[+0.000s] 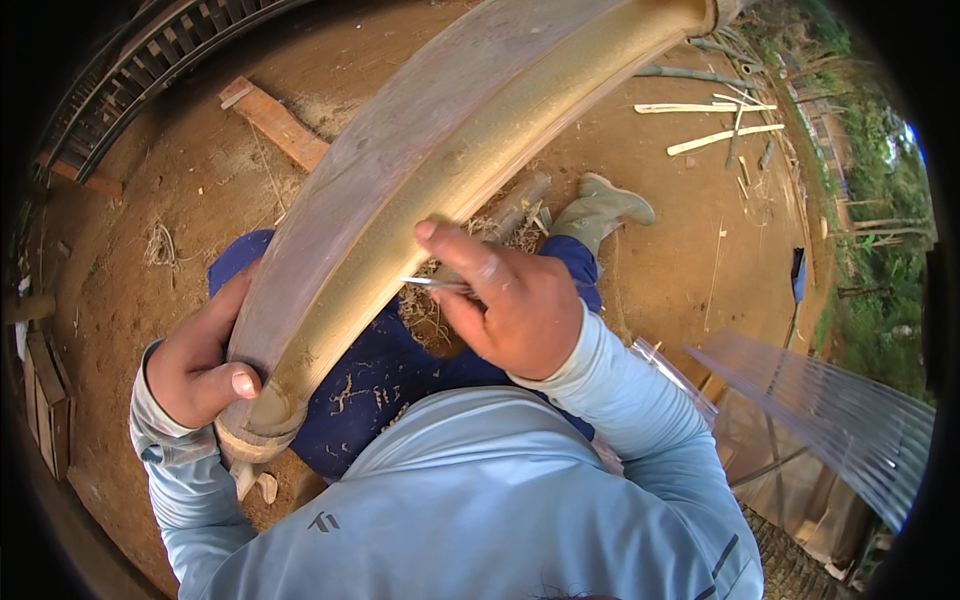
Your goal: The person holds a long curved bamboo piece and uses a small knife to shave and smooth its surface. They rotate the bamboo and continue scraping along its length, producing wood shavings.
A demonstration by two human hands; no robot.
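Observation:
A thick bamboo pole point(400, 230) slants across my lap, from near my left hip up to the far right. Its left face is greyish purple; a long pale yellow strip runs down its right face. My left hand point(205, 365) is wrapped round the near end, with the thumb lying on top beside the ringed joint. Against the pale strip, my right hand point(515, 300) grips a thin metal blade point(430, 284). The blade's tip meets the pole's right edge, and its handle is hidden in my fingers. My right index finger reaches forward onto the bamboo.
Fibrous shavings point(430, 320) lie between my legs and on my dark blue trousers. A reddish plank point(275, 120) rests on the dirt floor at the far left. Pale split strips point(710, 140) and green poles lie far right. Clear corrugated sheeting point(820, 400) stands at right.

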